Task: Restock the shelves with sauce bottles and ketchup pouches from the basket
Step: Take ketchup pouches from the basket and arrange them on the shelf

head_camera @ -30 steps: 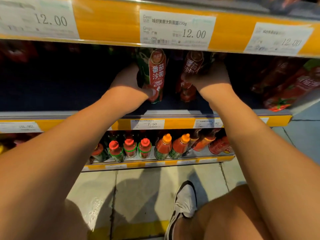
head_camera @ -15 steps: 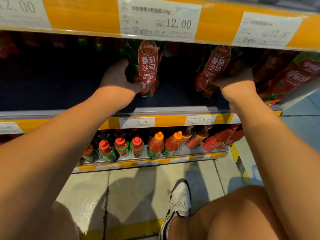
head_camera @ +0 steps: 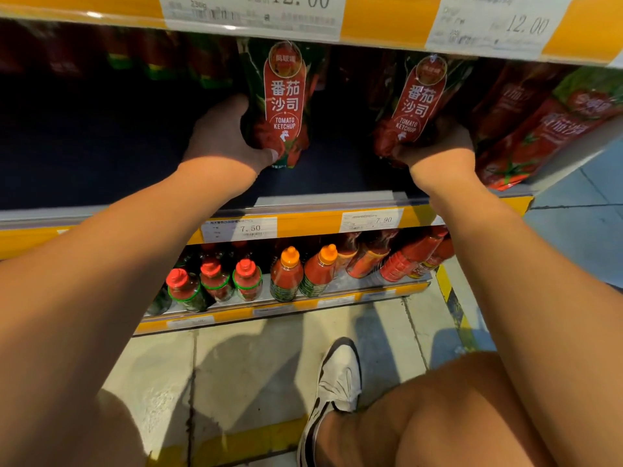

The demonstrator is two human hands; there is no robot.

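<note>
My left hand (head_camera: 225,139) grips the lower left edge of an upright red and green tomato ketchup pouch (head_camera: 285,102) standing on the dark middle shelf (head_camera: 101,156). To the right, my right hand (head_camera: 441,146) holds the bottom of a second ketchup pouch (head_camera: 418,102), which tilts to the right toward a leaning row of similar pouches (head_camera: 546,126). Both forearms reach in over the shelf's front rail. The basket is out of view.
The shelf below carries sauce bottles with red caps (head_camera: 215,281) and orange caps (head_camera: 303,271). Yellow price strips (head_camera: 303,224) edge each shelf, and the upper shelf edge (head_camera: 387,18) hangs close above the pouches. My knee (head_camera: 472,409) and white shoe (head_camera: 337,382) are over the tiled floor.
The right pouch has been carried rightward, away from the left one and toward the leaning row. The left pouch stays upright in my left hand. The view has drawn closer.
</note>
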